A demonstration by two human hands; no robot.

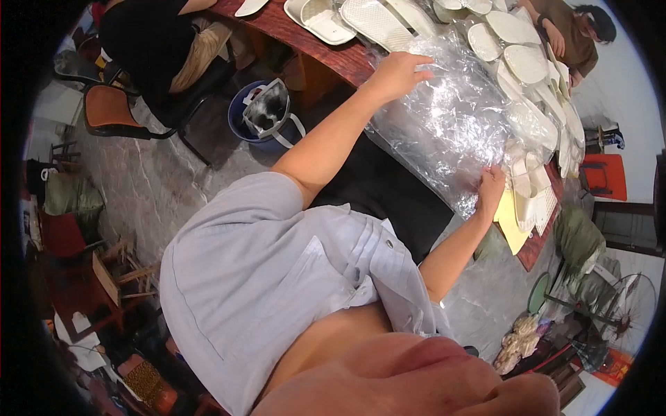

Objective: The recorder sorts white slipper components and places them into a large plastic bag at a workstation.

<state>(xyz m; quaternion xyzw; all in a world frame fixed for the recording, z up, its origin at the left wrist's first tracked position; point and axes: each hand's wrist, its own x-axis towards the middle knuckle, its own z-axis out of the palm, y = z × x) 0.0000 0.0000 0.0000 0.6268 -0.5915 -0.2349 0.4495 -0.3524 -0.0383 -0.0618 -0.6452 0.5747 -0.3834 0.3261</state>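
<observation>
A large clear plastic bag or sheet [451, 104], shiny and wrinkled, is spread over the near edge of the table before me. At its far left corner lies my left hand [401, 76], its fingers stretched out over the plastic and slightly apart. My right hand [491, 188] is at the near right edge of the plastic, fingers bent and closed on it. Just beyond the plastic are heaped white slipper soles [525, 64]. White strapped slippers [531, 182] and a yellow sheet [511, 225] sit beside my right hand.
The dark red table [331, 57] carries more white slippers [378, 24] at the far left. A blue bucket [258, 132] with a bag in it stands below. One person [149, 48] sits at left; another [569, 35] is at far right. Chairs [111, 107] and a fan [628, 305] stand around.
</observation>
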